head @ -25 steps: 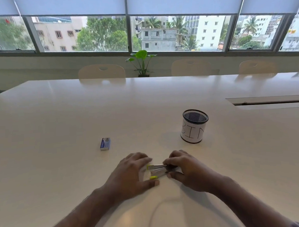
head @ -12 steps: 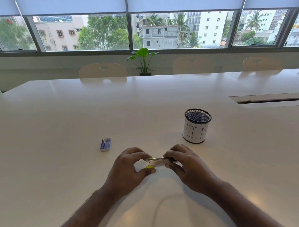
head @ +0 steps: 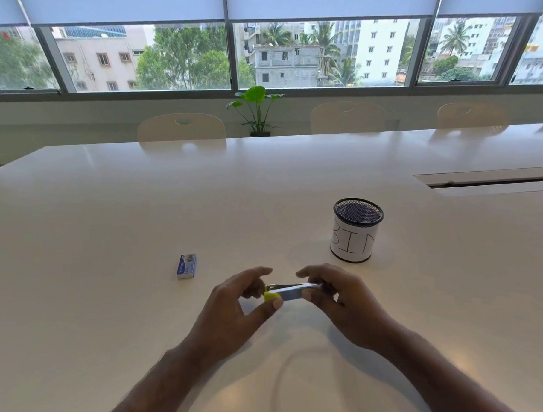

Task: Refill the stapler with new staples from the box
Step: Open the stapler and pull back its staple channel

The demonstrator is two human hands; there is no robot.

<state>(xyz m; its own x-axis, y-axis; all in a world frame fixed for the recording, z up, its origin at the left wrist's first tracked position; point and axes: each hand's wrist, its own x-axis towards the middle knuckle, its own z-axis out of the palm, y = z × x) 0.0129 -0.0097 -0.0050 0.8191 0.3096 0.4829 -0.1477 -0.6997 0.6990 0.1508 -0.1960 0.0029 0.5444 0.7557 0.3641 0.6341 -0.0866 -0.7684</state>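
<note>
Stapler (head: 294,291): small, metal body with a yellow-green end, held just above the white table (head: 108,213) between both hands, lying roughly level with its long axis running left to right; whether it is opened cannot be told
Left hand (head: 234,310): at the yellow-green end; thumb tip presses the underside of that end, the other fingers curl over the top, pinching it
Right hand (head: 343,305): at the metal end; thumb on the near side, the fingers wrapped over the far side, pinching the body
Forearms: both bare, coming in from the bottom edge and meeting at the stapler
Staple box (head: 186,266): small blue box lying flat on the table, left of the hands and a little farther away, apart from them, closed as far as can be seen
Mesh cup (head: 357,230): black wire cup wrapped in white paper lettered "BIN", upright on the table, beyond and to the right of the right hand, not touching it
Cable slot (head: 493,182): long recess in the table top at the far right
Chairs (head: 181,127): pale backs lined along the far edge of the table
Plant (head: 256,108): green, broad leaves, standing between two chairs below the windows (head: 319,54)
Outside: buildings and trees
</note>
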